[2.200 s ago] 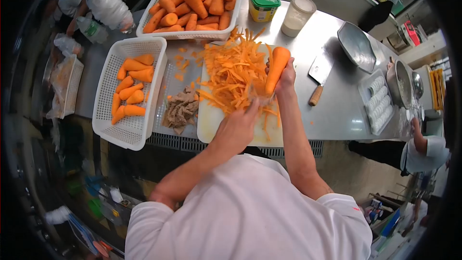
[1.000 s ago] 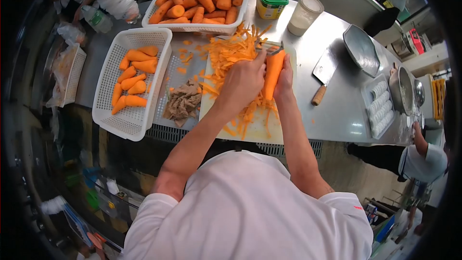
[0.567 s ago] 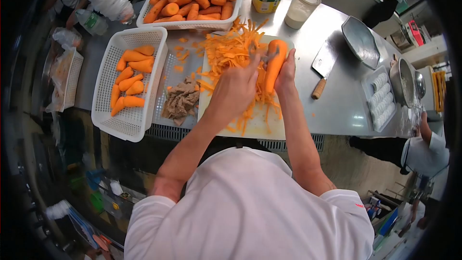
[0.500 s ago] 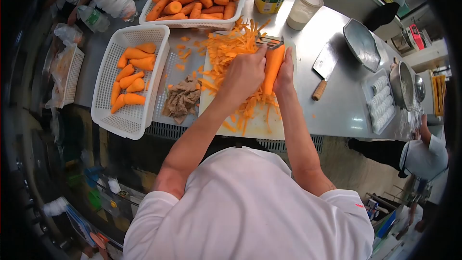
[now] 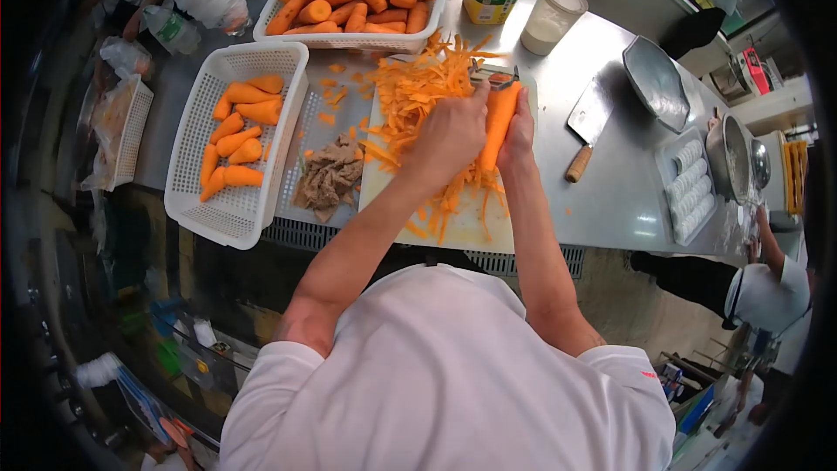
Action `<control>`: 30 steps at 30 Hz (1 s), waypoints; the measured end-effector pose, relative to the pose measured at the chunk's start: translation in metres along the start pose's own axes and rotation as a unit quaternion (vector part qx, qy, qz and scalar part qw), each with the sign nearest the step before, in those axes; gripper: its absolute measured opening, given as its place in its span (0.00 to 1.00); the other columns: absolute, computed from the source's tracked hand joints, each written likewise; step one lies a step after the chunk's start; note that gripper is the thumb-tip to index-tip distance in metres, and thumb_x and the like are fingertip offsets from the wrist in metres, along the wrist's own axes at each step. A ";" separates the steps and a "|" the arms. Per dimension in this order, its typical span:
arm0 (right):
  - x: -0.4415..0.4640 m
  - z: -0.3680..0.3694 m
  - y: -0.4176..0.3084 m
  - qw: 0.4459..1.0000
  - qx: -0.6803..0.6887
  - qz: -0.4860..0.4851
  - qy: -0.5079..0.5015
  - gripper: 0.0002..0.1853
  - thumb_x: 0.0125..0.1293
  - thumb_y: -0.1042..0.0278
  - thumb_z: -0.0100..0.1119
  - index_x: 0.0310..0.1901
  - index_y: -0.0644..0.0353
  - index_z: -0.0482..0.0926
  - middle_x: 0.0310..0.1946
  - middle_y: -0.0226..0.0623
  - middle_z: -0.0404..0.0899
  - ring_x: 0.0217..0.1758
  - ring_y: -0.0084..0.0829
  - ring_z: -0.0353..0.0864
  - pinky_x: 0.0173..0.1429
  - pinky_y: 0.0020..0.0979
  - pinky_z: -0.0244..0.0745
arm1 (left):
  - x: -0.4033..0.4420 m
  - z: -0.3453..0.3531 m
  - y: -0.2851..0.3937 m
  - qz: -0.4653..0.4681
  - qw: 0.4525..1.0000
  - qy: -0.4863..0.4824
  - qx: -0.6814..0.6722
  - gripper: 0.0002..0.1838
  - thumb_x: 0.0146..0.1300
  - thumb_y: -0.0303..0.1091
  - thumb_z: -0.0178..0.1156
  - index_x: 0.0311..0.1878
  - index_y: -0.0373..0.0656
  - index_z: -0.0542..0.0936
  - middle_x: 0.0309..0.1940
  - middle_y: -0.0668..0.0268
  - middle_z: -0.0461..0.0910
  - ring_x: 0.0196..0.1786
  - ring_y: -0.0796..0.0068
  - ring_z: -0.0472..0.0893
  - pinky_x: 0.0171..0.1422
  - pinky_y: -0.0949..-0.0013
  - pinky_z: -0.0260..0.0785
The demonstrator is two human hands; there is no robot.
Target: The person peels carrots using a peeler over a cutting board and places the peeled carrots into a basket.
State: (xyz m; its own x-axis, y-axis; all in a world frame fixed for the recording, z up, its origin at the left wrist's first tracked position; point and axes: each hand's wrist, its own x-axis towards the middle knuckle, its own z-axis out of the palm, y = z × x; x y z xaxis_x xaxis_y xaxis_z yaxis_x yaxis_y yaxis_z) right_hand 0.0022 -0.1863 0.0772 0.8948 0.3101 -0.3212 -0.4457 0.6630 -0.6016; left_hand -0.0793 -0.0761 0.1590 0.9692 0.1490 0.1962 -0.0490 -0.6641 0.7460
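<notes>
carrot (image 5: pixel 500 126): just right of the frame's centre, tilted, its upper end leaning right, over the cutting board (image 5: pixel 476 235)
right hand (image 5: pixel 520 133): wrapped against the carrot's right side, gripping it along the middle, with its upper end jutting above the fingers
left hand (image 5: pixel 446 135): closed around the peeler (image 5: pixel 500 82), handle hidden in the grip, peeler head at the carrot's top end
peelings (image 5: pixel 417 98): heaped left of the carrot, upper centre of the frame

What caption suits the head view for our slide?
Left hand holds a peeler against a carrot in the right hand.
</notes>
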 end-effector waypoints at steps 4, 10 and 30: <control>0.019 -0.029 -0.010 0.999 0.042 0.006 -0.019 0.33 0.79 0.36 0.31 0.56 0.62 0.73 0.34 0.40 0.77 0.35 0.33 0.77 0.37 0.31 0.78 | -0.084 0.000 0.013 -0.022 0.995 -0.083 0.060 0.21 0.67 0.29 0.56 0.64 0.37 0.76 0.31 0.41 0.79 0.36 0.42 0.80 0.42 0.49 0.72; 0.012 -0.023 -0.018 1.000 -0.014 -0.023 0.015 0.34 0.79 0.37 0.26 0.57 0.62 0.72 0.37 0.42 0.79 0.36 0.33 0.78 0.38 0.34 0.78 | -0.061 -0.043 0.027 -0.041 0.993 -0.107 -0.005 0.21 0.68 0.29 0.55 0.65 0.40 0.76 0.31 0.43 0.80 0.37 0.42 0.81 0.42 0.52 0.73; 0.000 0.001 -0.003 0.999 0.031 0.016 -0.030 0.35 0.77 0.33 0.31 0.55 0.62 0.72 0.38 0.42 0.78 0.34 0.35 0.79 0.37 0.35 0.80 | -0.024 0.006 -0.001 0.001 0.998 0.007 0.056 0.21 0.68 0.28 0.55 0.64 0.36 0.75 0.32 0.42 0.80 0.33 0.42 0.81 0.37 0.52 0.72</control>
State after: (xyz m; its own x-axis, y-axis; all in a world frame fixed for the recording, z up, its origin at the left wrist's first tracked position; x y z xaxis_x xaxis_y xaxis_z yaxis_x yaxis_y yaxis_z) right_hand 0.0030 -0.1876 0.0794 0.8807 0.3707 -0.2948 -0.4736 0.6921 -0.5447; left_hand -0.1013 -0.0830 0.1497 0.9658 0.1560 0.2070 -0.0235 -0.7427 0.6692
